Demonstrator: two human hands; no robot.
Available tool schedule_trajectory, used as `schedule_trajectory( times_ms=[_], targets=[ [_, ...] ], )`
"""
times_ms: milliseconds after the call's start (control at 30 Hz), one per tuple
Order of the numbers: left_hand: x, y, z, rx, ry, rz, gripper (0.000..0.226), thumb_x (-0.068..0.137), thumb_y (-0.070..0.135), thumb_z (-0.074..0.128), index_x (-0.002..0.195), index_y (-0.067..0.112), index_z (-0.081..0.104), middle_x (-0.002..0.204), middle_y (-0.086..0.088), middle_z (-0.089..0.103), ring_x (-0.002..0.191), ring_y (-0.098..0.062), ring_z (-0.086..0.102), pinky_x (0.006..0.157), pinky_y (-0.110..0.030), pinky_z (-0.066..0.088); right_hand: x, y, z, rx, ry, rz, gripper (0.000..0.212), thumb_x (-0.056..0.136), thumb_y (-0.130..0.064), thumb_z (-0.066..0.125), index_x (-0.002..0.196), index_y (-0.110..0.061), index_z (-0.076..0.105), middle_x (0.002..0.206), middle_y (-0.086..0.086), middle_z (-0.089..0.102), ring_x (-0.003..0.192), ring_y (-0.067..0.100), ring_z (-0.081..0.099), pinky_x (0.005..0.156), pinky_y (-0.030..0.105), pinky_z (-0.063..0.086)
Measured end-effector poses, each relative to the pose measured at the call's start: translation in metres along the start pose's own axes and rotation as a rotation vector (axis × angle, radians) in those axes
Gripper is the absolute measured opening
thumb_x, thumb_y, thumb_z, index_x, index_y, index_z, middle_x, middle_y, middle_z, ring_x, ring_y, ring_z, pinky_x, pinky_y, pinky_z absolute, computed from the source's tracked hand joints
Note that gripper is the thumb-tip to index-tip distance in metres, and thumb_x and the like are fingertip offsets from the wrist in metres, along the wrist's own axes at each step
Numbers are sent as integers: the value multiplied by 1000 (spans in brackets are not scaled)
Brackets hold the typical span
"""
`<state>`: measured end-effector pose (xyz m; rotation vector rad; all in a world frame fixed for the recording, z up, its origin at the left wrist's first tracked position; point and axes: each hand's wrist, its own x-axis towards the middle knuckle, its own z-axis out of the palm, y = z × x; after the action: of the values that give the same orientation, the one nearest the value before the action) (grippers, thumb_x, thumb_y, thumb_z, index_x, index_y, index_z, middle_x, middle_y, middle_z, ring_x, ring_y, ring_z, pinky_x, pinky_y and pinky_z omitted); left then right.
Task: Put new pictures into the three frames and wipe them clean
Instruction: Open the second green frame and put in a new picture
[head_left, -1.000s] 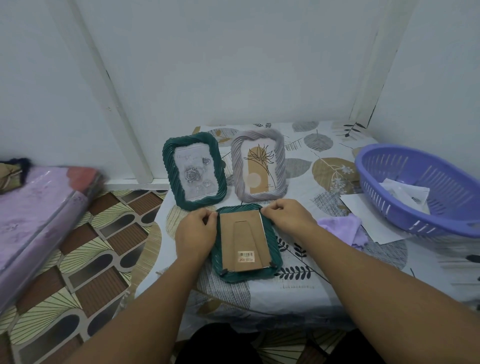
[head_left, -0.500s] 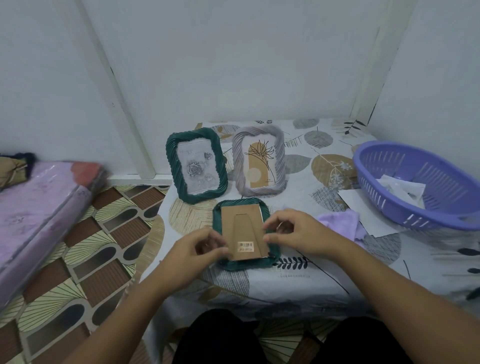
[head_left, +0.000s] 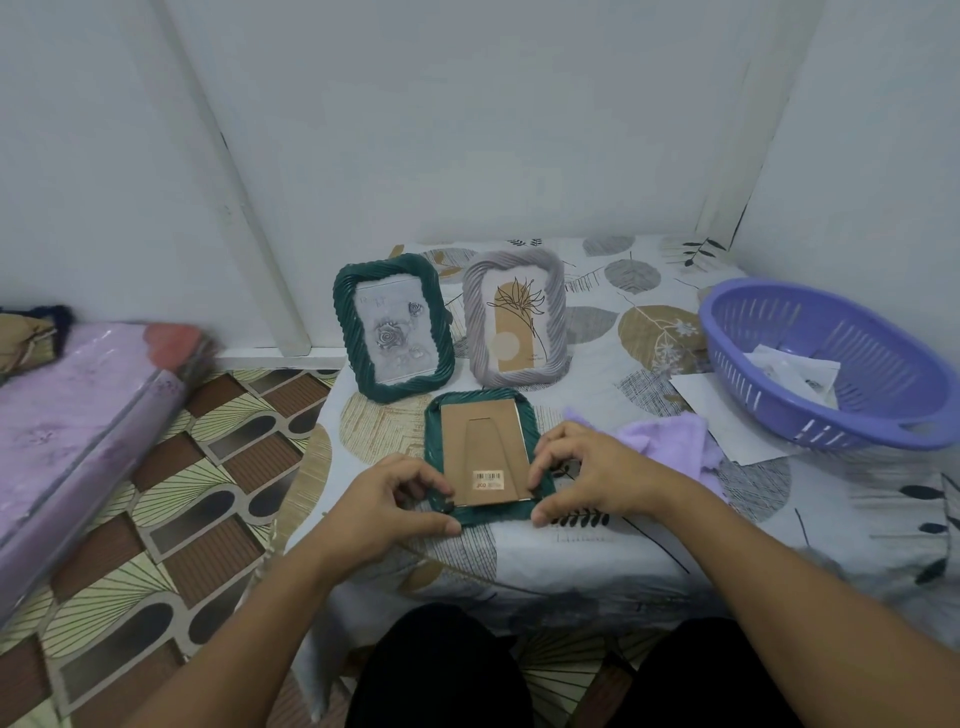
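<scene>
Face-down green frame lies near the 6 o'clock edge of the table; its picture side is hidden, only the brown cardboard backing with a cut-out stand flap and barcode sticker shows. Sticker text unreadable. Rim is twisted-rope moulding, rounded corners.

Left hand at the frame's 7 o'clock corner, fingers curled, thumb and index tips at the corner; whether they pinch a tab I cannot tell. Right hand at the 5 o'clock corner, same curled pose, tips at the backing edge; grip unclear.

At 12 o'clock, two upright frames: green frame with rose print and grey frame, same rope texture. Lilac cloth at 3 o'clock, partly behind the right hand. Slotted purple plastic basket at 2 o'clock, cut off by the image edge, papers inside.
</scene>
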<state>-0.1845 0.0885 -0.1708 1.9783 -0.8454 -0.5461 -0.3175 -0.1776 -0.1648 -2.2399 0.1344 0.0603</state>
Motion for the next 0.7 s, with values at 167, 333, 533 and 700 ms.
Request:
schedule_trajectory(
  times_ms=[167, 333, 533, 700],
  targets=[
    [-1, 1, 1, -1, 1, -14, 34, 57, 34, 98, 86, 32, 81, 102, 0, 60, 82, 0, 53, 74, -11, 44, 0, 1, 1, 7, 5, 5, 34, 59, -40, 98, 86, -36, 78, 119, -10, 57, 111, -2, 55, 101, 17, 42],
    [-1, 4, 1, -3, -3, -17, 32, 58, 31, 97, 85, 31, 82, 104, -3, 60, 79, 3, 53, 75, -11, 44, 1, 1, 1, 19, -1, 7, 34, 59, -39, 98, 86, -36, 78, 119, -10, 56, 113, 0, 55, 101, 19, 43],
    [0, 4, 0, 9, -33, -19, 30, 59, 33, 96, 86, 31, 82, 106, -3, 59, 80, 1, 52, 74, -14, 46, 4, 2, 1, 18, -14, 30, 34, 58, -40, 98, 86, -35, 79, 120, -9, 55, 114, 1, 55, 102, 19, 42],
    [0, 8, -1, 12, -76, -27, 24, 65, 27, 95, 85, 29, 83, 108, -4, 54, 77, 7, 50, 74, -13, 46, 4, 2, 0, 48, -18, 40, 33, 59, -35, 99, 86, -32, 80, 120, -8, 54, 113, 0, 54, 99, 18, 42]
  ],
)
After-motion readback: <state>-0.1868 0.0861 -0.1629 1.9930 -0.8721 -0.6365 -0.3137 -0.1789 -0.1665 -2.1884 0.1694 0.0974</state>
